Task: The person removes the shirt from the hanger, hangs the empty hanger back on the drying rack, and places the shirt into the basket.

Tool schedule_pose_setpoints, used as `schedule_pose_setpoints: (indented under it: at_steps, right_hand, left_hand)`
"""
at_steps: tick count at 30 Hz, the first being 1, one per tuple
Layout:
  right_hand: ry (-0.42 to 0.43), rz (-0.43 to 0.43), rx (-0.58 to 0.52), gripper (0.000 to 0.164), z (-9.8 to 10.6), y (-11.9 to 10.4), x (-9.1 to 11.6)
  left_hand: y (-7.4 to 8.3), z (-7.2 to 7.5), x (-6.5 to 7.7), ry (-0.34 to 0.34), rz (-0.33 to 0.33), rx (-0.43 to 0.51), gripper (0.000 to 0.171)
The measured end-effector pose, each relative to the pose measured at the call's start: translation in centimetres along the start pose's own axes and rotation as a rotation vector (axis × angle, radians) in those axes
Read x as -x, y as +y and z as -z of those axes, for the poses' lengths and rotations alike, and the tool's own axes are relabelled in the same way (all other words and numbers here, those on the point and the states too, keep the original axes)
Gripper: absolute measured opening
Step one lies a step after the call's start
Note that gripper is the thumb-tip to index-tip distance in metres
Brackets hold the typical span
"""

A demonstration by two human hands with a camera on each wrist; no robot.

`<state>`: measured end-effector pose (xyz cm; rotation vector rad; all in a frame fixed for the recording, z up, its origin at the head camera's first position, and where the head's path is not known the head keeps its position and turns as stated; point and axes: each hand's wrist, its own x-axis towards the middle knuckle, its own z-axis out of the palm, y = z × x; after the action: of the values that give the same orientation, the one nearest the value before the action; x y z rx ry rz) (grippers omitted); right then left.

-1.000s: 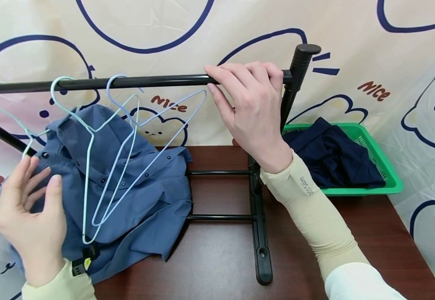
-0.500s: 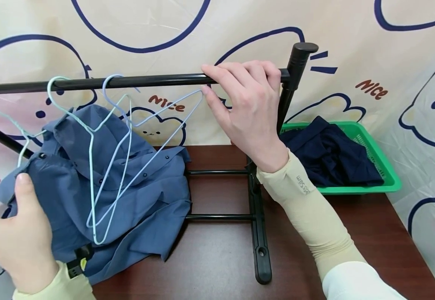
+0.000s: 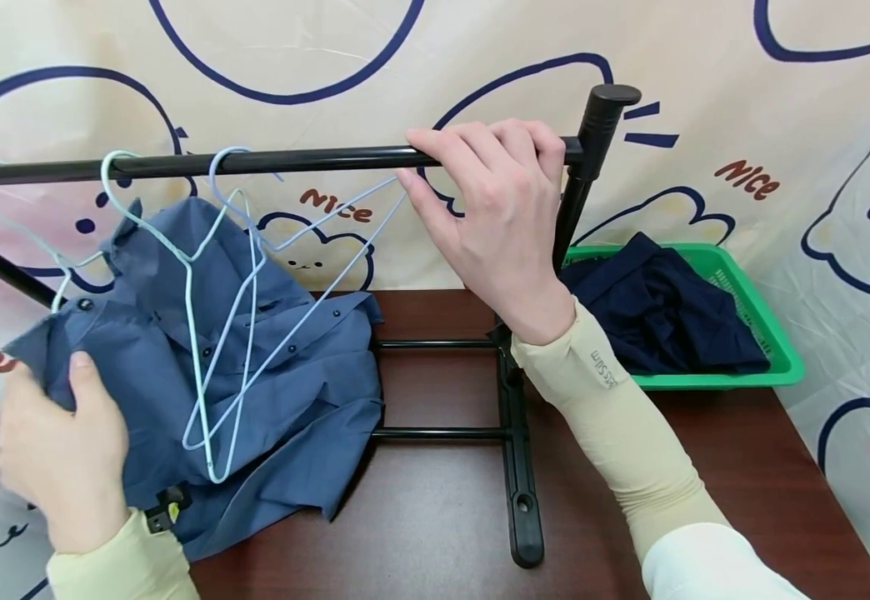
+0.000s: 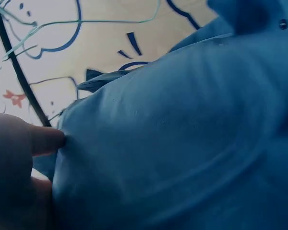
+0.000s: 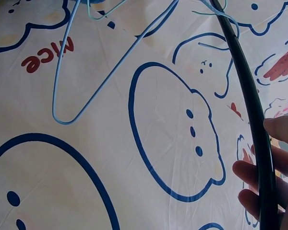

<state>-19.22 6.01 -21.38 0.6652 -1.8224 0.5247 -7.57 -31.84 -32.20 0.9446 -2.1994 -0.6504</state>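
A blue button-up shirt (image 3: pixel 277 392) hangs bunched below the rail (image 3: pixel 330 158), partly covering the leftmost pale green hanger (image 3: pixel 30 237). My left hand (image 3: pixel 67 450) pinches the shirt's left edge, thumb in front and the other fingers hidden behind the cloth. The left wrist view shows a finger (image 4: pixel 48 140) against the shirt's edge (image 4: pixel 158 124). My right hand (image 3: pixel 498 225) grips the black rail near its right end, and the right wrist view shows its fingers (image 5: pixel 245 175) curled round the rail (image 5: pixel 252 100).
In front of the shirt hang a pale green hanger (image 3: pixel 193 333) and a light blue hanger (image 3: pixel 315 308). A green basket (image 3: pixel 783 367) with folded dark navy cloth (image 3: pixel 660 312) stands at the right on the brown table (image 3: pixel 435 508). The rack's black foot (image 3: pixel 521 467) extends forward.
My left hand moved left off the shirt's edge, then came back right and took hold of it. The hangers in front swung slightly. My right hand stays on the rail.
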Motion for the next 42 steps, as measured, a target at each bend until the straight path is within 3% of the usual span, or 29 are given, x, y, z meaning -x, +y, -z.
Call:
schedule_pose_setpoints:
  at_steps: [4,8,12,22,31,42]
  right_hand:
    - [0.01,0.001,-0.002,0.032,0.0,0.0,0.0]
    - [0.016,0.002,-0.006,0.032,0.0,-0.1,0.0]
    - [0.019,-0.003,-0.004,0.034,0.0,-0.1,0.0]
    - [0.024,0.0,-0.007,0.033,-0.1,0.0,0.1]
    - [0.054,0.007,-0.017,0.034,-0.2,0.0,0.0]
    - [0.02,-0.005,0.006,0.038,-0.2,0.1,0.0]
  left_hand:
    - [-0.4,-0.6,-0.3,-0.198,0.049,-0.032,0.067]
    - [-0.8,-0.9,-0.4,-0.315,0.038,-0.019,0.066]
    - [-1.1,-1.2,-0.4,-0.373,0.016,0.049,0.062]
    - [-1.5,-2.0,0.3,-0.214,-0.047,0.188,0.054]
    - [-0.5,-2.2,0.4,-0.057,-0.096,0.292,0.049]
    - [-0.5,-2.8,1.1,0.041,-0.136,0.379,0.045]
